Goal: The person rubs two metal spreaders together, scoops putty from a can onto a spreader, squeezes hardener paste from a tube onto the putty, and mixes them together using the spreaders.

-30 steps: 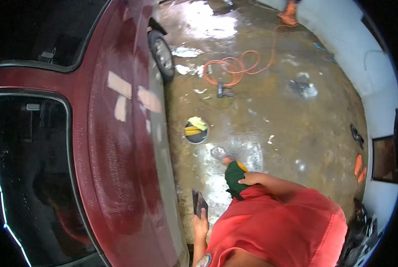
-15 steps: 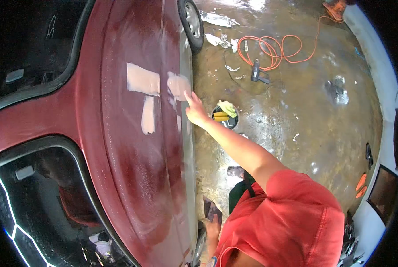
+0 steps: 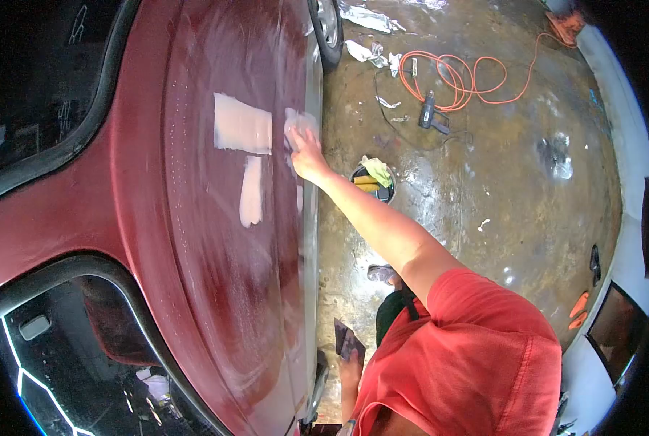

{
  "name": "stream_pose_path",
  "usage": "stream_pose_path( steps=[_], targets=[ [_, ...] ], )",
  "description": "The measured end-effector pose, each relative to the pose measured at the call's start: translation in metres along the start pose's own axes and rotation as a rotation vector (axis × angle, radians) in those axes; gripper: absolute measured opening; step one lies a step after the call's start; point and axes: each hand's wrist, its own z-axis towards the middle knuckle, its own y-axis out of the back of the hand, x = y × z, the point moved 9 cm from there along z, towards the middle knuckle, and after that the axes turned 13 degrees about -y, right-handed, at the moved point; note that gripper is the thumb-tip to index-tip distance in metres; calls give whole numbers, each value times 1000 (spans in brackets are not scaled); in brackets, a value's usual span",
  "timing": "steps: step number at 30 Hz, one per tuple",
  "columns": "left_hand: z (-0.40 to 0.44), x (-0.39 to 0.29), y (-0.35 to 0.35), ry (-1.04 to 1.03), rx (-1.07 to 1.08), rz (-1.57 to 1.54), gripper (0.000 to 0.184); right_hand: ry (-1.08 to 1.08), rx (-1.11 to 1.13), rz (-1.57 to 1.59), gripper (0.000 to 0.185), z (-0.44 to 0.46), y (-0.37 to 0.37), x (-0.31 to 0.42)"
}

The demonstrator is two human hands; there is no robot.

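My right hand (image 3: 307,154) reaches out over the side of a dark red car (image 3: 201,291). Its fingertips rest on a pale, smeared patch (image 3: 297,122) near the lower edge of the panel, and the fingers are apart with nothing held. Two pinkish filler patches, a wide one (image 3: 243,125) and a narrow upright one (image 3: 252,192), lie to the left of this hand. Lower down, close to my body, my left hand (image 3: 350,369) grips a dark flat plate (image 3: 348,340) beside the car.
A round bucket (image 3: 392,190) with yellow items and a cloth stands on the wet floor (image 3: 448,218). Beyond it are a dark power tool (image 3: 427,112), a coiled orange hose (image 3: 461,94) and white scraps (image 3: 368,52). Orange footwear (image 3: 578,310) lies by the right wall (image 3: 593,73).
My right hand has come from near my thigh up to the pale patch on the car. The view has shifted closer to the panel. My left hand still holds the plate.
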Motion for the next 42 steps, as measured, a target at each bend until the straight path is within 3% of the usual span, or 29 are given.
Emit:
stream_pose_path(
  steps=[5, 11, 14, 17, 23, 25, 27, 30, 33, 34, 37, 41, 42],
  targets=[
    [0, -18, 4, -57, 1, -67, 81, -13, -12, 24, 73, 4, -3, 2],
    [-13, -65, 18, 23, -16, 39, 76, 113, -52, -71, 71, -25, -1, 7],
    [-1, -50, 7, -25, 55, -13, 76, -12, -17, -20, 70, -29, 3, -8],
    [3, -37, 9, -52, -141, 54, 75, 39, -34, -32, 70, -20, 6, -2],
    [0, -60, 12, -36, 43, -30, 76, 138, -62, -11, 69, -17, -8, 13],
    [12, -42, 7, -230, 53, 67, 76, 161, 48, -71, 67, -51, -10, 0],
    [22, -45, 5, -285, 89, 122, 75, 80, 85, -28, 68, -84, -1, -25],
    [14, -99, 23, -206, 123, 168, 72, 39, 23, -18, 71, -83, 0, -57],
    [9, -128, 33, -327, 91, 314, 70, 61, -31, -22, 73, -47, 15, -22],
    [7, -122, 34, -388, 113, 427, 70, 47, -46, -26, 74, -34, 15, -14],
    [32, -17, 27, -348, 178, 459, 74, -2, -63, -36, 75, -4, 11, 4],
    [11, -21, 28, -339, 107, 257, 70, -20, -7, -66, 73, -12, -7, 10],
    [0, -35, 30, -363, 118, 349, 69, 10, -5, -77, 73, -28, -13, 4]
  ],
)
